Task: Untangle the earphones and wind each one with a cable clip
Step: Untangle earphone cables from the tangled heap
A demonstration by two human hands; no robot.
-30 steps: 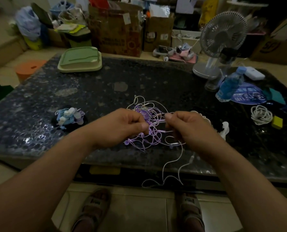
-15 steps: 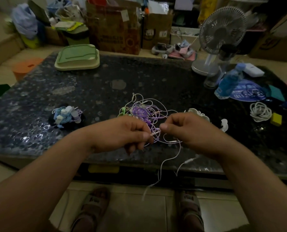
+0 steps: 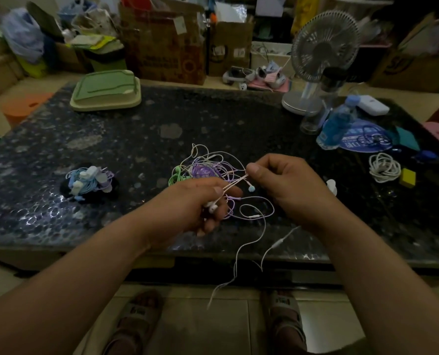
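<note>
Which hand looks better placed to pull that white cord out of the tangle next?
Probably the right hand: it pinches the white cord by the tangle, free to draw away. The left hand anchors the earbud.

Dark speckled table (image 3: 238, 119), tangled earphones (image 3: 208, 167), green tray (image 3: 105, 90), fan (image 3: 315, 60), bottle (image 3: 337, 124)

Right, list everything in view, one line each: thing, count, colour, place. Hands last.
table: one, dark speckled, centre
tangled earphones: one heap, purple, white and green, table middle
wound earphones: one bundle, blue and purple, table left
coiled cable: one, white, table right
lidded container: one, green, far left of table
fan: one, grey-white, far right
bottle: one, blue, below fan
yellow block: one, beside coiled cable
cardboard boxes: several, brown, behind table
sandalled feet: two, on floor
left hand: pinching white strands
right hand: pinching same strands
</note>
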